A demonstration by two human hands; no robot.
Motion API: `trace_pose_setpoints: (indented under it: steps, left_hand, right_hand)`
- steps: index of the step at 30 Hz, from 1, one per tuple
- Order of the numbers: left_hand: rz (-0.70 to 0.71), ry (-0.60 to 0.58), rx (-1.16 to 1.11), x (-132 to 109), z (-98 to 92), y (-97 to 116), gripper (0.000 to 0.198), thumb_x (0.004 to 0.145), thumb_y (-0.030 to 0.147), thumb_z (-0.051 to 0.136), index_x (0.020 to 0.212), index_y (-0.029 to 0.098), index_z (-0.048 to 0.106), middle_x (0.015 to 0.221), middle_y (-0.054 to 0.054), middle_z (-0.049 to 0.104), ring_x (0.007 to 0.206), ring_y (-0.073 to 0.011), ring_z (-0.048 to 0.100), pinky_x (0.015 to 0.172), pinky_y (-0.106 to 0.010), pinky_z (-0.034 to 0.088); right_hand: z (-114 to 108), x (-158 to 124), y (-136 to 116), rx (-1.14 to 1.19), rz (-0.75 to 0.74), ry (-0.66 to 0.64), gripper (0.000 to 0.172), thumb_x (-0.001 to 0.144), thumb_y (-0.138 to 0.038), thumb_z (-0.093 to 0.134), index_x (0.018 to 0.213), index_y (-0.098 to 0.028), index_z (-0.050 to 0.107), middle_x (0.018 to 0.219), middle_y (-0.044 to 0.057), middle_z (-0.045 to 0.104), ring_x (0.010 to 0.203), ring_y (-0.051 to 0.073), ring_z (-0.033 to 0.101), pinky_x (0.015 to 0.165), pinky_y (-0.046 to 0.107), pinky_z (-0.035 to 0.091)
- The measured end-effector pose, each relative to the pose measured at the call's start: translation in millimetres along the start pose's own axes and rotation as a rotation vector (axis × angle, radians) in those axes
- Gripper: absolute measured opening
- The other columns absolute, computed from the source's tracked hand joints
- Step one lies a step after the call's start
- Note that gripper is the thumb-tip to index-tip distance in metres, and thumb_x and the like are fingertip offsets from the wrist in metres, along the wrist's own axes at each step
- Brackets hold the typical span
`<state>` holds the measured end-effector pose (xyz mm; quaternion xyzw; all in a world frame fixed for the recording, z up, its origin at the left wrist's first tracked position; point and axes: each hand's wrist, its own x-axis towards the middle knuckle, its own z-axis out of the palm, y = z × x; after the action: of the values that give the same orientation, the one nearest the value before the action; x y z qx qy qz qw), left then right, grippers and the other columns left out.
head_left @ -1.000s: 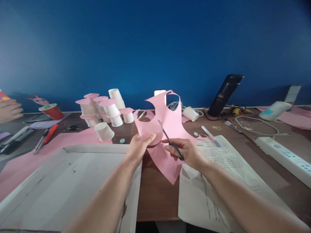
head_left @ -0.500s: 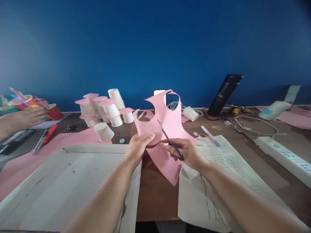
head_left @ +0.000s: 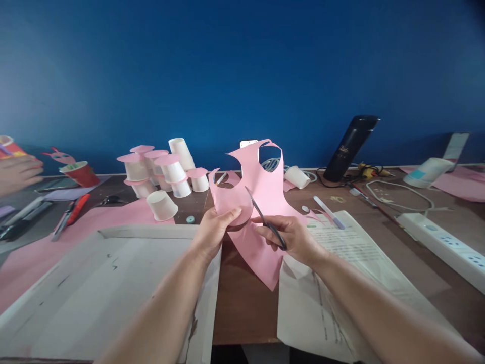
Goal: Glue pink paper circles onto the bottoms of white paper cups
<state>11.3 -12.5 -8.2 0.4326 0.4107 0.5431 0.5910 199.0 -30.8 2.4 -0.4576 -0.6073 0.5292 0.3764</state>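
My left hand pinches a sheet of pink paper, its thumb on top of a rounded part near the lower left. Large curved pieces are cut out of the sheet's upper edges, and a pointed end hangs down over the brown table. In my right hand is a pair of scissors with dark handles. Its blade lies along the right side of the rounded part, up against the paper. Fingers of my right hand partly cover the handles.
Left of my hands stand stacked white paper cups with pink paper discs. A white tray lies front left, printed paper front right. Farther right are a black bottle and a power strip. Another person's hand holds a cup.
The other person's hand has moved left with the red-and-yellow cup, away from the red cup. My hands, the scissors and the pink paper have barely shifted.
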Motion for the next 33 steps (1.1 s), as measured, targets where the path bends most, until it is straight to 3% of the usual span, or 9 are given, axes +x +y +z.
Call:
trace_pose_setpoints:
  steps: [33]
  left_hand:
    - [-0.001,0.042,0.023,0.9,-0.9,2.5,0.040,0.066,0.039,0.077,0.092,0.009,0.072,0.087,-0.014,0.073,0.077,-0.0257,0.069,0.071,-0.036,0.055]
  right_hand:
    - [-1.8,1.3,7.6,0.037,-0.014,-0.001,0.048,0.072,-0.041,0.074,0.112,-0.013,0.069,0.053,-0.004,0.048,0.047,0.007,0.043,0.046,0.023,0.037]
